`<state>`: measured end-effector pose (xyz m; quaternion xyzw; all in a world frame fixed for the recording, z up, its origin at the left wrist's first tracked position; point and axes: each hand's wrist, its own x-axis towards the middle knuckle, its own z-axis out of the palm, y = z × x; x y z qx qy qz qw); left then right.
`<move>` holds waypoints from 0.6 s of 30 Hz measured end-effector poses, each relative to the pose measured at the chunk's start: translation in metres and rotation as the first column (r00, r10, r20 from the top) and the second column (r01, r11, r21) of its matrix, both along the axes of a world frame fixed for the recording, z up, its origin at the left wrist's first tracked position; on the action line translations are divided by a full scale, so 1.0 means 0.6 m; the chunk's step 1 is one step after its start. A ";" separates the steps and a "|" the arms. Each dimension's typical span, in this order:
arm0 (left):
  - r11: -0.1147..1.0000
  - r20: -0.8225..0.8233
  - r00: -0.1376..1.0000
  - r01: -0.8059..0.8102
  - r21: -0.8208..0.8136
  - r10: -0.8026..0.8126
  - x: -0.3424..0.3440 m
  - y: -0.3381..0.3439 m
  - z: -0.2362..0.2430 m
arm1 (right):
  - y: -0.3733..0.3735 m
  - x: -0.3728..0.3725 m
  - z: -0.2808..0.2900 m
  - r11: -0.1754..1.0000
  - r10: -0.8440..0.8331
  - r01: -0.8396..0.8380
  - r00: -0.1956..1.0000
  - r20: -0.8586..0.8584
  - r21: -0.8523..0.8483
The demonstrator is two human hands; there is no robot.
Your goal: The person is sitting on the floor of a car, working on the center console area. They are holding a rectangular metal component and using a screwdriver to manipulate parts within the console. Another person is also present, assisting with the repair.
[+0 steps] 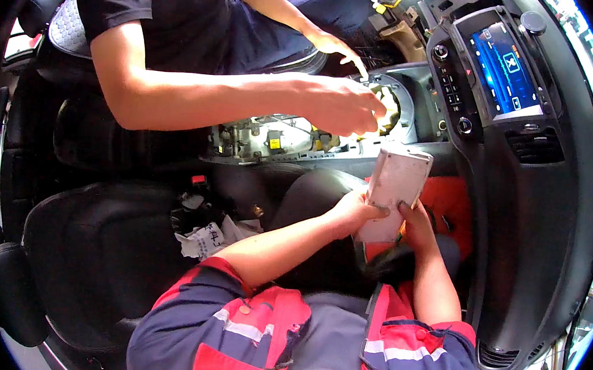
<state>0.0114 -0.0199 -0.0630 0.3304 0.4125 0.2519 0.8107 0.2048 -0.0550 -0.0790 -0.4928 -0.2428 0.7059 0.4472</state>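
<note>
A pale, scuffed rectangular case (399, 180), longer than it is wide, is held up between my two hands in front of the centre console. My left hand (355, 215) grips its lower left edge, the thumb lying on the face. On the lower right edge my right hand (414, 222) is closed, its thumb also on the face. What kind of device the case is, I cannot make out. Just beyond it, a co-worker's hand (342, 106) reaches into the opened console (299, 158). The co-worker's other hand (338, 50) points toward the same spot.
A dashboard with a lit screen (505, 69) runs along the right. The co-worker in a black shirt (177, 12) sits in the far seat. Crumpled paper (201, 240) lies left of my forearm, by a black seat (100, 252). Something red (448, 205) lies below the dashboard.
</note>
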 end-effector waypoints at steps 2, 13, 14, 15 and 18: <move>0.999 0.064 0.998 0.006 -0.037 -0.003 0.004 0.002 0.004 | -0.002 0.006 -0.005 1.000 -0.004 0.004 0.999 0.051 0.008; 0.996 -0.003 0.997 0.083 0.034 -0.083 0.007 -0.001 0.010 | -0.012 0.024 -0.027 0.999 0.026 -0.026 1.000 -0.006 0.028; 0.991 -0.037 0.993 0.115 0.062 -0.113 0.005 -0.003 0.010 | -0.012 0.031 -0.021 0.996 0.081 -0.081 0.997 -0.006 0.037; 0.978 -0.070 0.985 0.166 0.129 -0.158 0.002 -0.006 0.010 | -0.012 0.038 -0.014 0.990 0.135 -0.135 0.991 -0.006 0.046; 0.917 -0.144 0.955 0.291 0.274 -0.260 -0.004 -0.015 0.020 | -0.018 0.061 0.015 0.929 0.357 -0.365 0.926 0.122 0.054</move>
